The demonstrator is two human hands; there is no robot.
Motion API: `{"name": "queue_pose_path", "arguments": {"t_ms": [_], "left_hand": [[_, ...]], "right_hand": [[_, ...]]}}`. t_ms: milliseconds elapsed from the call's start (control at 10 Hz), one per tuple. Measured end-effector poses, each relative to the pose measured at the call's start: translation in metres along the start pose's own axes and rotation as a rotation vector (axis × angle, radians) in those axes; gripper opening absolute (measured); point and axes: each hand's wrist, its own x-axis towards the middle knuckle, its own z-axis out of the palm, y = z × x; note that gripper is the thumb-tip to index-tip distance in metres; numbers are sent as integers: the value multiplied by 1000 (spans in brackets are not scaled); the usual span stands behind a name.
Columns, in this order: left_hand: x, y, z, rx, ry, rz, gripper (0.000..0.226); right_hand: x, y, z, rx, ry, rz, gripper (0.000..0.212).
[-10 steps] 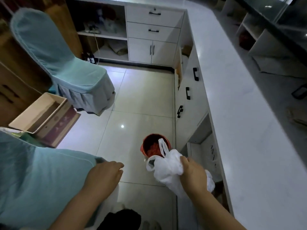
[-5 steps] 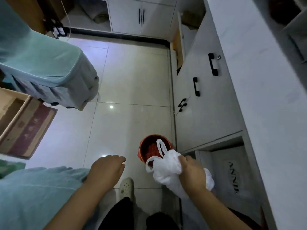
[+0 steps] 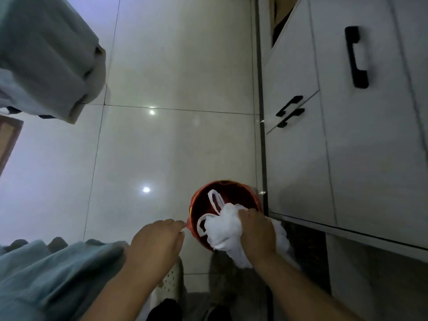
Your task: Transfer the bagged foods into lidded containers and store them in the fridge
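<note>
While crumpled, white plastic bag fills right hand.

I see right hand clutching crumpled white plastic bag over red bin on tiled floor, bin just beside white cabinet base. Left hand loose, holding nothing, near bin rim.

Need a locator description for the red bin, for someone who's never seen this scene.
Find the white cabinets along the right. At their foot on the tiled floor stands the red bin, round and open-topped, below the white plastic bag gripped by the right hand. It is the only red thing there.
</note>
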Motion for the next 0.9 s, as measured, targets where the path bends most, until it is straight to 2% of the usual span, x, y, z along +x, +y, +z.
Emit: {"name": "queue_pose_path", "arguments": {"t_ms": [100, 200, 300, 400, 500, 600, 700, 800, 900], "left_hand": [[35, -19, 57, 6, 43, 19, 21], [64, -36, 100, 25, 94, 52, 5], [87, -48, 131, 38, 117, 27, 29], [103, -56, 153, 37, 99, 34, 36], [112, -57, 160, 24, 112, 39, 31], [112, -51, 148, 14, 96, 43, 19], [102, -40, 125, 21, 72, 72, 11], [89, -28, 94, 42, 79, 107, 8], [69, -14, 52, 66, 63, 146, 7]], "right_hand": [[54, 10, 60, -80, -10, -12, 49], [94, 12, 109, -181, 1, -21, 57], [127, 16, 153, -264, 58, -55, 60], [148, 16, 190, -297, 115, -86, 39], [156, 18, 204, -175, 31, 20, 37], [153, 20, 188, -107, -274, 71, 86], [134, 14, 147, -52, -304, 30, 96], [105, 9, 97, -38, -286, -34, 57], [73, 1, 46, -27, -198, -89, 25]]}}
